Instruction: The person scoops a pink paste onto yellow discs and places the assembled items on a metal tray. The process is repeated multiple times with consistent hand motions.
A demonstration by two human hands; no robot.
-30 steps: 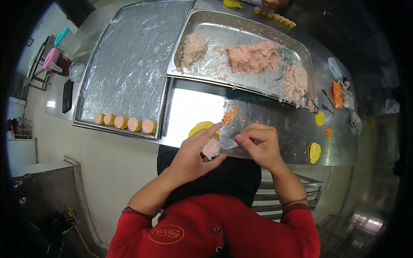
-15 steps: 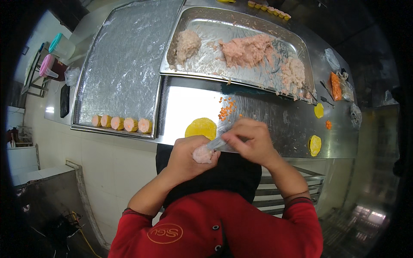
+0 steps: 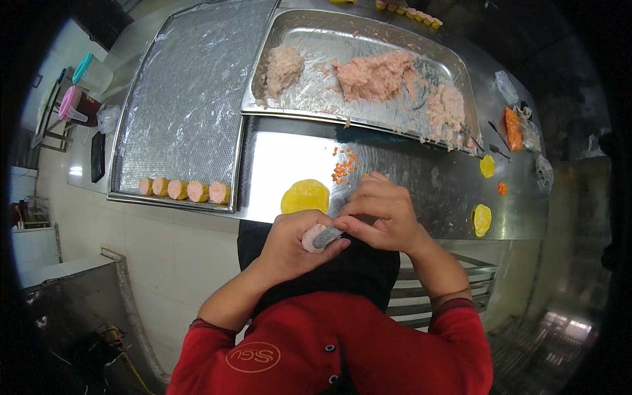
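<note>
My left hand (image 3: pixel 282 247) is curled around a dumpling with pale pink filling (image 3: pixel 308 242) showing at its top, over the table's front edge. My right hand (image 3: pixel 384 212) pinches a flat grey metal spreader (image 3: pixel 326 236), its blade lying on the filling. Just beyond my left hand sits a stack of round yellow wrappers (image 3: pixel 305 195). Small orange carrot cubes (image 3: pixel 343 166) lie scattered past my right hand. Several open-topped yellow dumplings (image 3: pixel 198 191) with pink filling stand in a row along the near edge of the mesh tray (image 3: pixel 187 85).
A deep steel pan (image 3: pixel 299 114) holds mounds of pink minced filling (image 3: pixel 375 76) at the back. On the right are yellow wrappers (image 3: pixel 482 220), a bag of orange bits (image 3: pixel 513 130) and a small carrot heap (image 3: pixel 502 188). Lidded containers (image 3: pixel 92 74) stand far left.
The spreader's blade has moved from the filling's upper edge down across its top. My right hand has shifted slightly left and down, while my left hand keeps hold of the dumpling.
</note>
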